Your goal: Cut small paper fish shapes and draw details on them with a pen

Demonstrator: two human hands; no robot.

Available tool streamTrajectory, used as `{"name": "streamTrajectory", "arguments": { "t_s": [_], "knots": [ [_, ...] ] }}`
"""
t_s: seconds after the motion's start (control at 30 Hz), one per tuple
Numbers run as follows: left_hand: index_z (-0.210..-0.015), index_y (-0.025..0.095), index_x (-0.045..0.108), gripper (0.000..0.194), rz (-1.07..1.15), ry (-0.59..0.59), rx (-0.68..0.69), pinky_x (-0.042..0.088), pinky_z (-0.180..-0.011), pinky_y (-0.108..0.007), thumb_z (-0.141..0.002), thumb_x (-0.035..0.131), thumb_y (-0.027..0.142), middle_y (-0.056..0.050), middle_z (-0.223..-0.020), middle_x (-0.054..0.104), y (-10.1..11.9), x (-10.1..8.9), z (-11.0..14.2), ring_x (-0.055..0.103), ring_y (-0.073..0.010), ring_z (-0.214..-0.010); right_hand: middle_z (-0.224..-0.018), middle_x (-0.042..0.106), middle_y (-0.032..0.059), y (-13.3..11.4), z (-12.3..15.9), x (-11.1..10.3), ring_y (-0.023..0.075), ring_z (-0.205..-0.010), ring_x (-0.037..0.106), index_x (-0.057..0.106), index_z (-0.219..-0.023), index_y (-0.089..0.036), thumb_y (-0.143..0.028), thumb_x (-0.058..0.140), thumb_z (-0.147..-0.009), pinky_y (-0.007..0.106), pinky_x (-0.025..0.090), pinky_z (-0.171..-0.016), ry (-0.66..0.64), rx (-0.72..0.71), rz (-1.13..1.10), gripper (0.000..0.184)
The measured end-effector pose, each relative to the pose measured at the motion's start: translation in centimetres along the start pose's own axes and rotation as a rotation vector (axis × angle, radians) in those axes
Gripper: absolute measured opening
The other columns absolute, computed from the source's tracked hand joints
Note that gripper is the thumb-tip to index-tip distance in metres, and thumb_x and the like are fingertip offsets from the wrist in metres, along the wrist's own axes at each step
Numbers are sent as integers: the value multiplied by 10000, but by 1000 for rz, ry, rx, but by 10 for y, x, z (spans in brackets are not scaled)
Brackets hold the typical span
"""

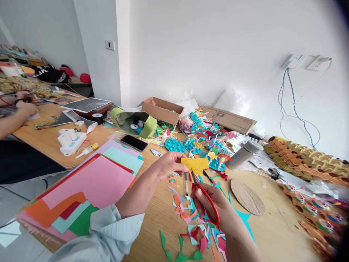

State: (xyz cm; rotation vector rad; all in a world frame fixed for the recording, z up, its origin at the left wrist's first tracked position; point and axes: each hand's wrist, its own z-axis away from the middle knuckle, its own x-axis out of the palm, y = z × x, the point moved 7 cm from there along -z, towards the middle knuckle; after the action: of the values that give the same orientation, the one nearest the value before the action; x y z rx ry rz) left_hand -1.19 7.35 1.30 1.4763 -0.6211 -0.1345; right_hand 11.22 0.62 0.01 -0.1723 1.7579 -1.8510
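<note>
My left hand (173,165) pinches the left end of a yellow piece of paper (200,164) that has a drawn outline on it. In my right hand (208,202) is a pair of scissors (208,200) with red handles, its blade tips at the lower edge of the yellow paper. Whether the blades are closed on the paper, I cannot tell. Below my hands lie colored paper scraps (196,233), in green, red, pink, orange and blue. A small fish-shaped cutout (156,152) rests beyond my left hand, near several blue textured pieces (174,145).
Stacked colored paper (92,182) lies to the left, with a black phone (133,142) behind it. A grey bottle (244,154) leans at the right, near an oval cardboard piece (247,196). An open cardboard box (163,109) stands at the back. Another person's hands (25,103) work at the far left.
</note>
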Motion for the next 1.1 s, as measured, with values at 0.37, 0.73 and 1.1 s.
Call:
{"name": "streamTrajectory", "arguments": {
  "t_s": [0.37,0.73,1.1],
  "knots": [
    [-741,133,614,281,0,-18,2,409,-515,-210,-519,751,237,-5,-641,626,2,2,0,519,-80,-497,-492,496,-31,2,1,0,99,-438,413,473,-681,-194,-652,494,-852,233,294,-460,7,16,4,489],
    [-745,136,610,283,4,-16,-1,400,-506,-209,-523,751,242,-3,-638,632,1,2,0,515,-76,-479,-485,493,-35,2,0,-1,97,-434,410,483,-689,-192,-672,499,-834,232,292,-457,13,18,15,502],
    [-746,134,621,291,30,-4,-2,410,-505,-206,-510,767,220,-7,-642,636,1,3,0,527,-82,-506,-487,480,-42,1,0,0,101,-434,390,491,-718,-197,-693,495,-819,238,286,-464,15,31,13,506]
  ]
}}
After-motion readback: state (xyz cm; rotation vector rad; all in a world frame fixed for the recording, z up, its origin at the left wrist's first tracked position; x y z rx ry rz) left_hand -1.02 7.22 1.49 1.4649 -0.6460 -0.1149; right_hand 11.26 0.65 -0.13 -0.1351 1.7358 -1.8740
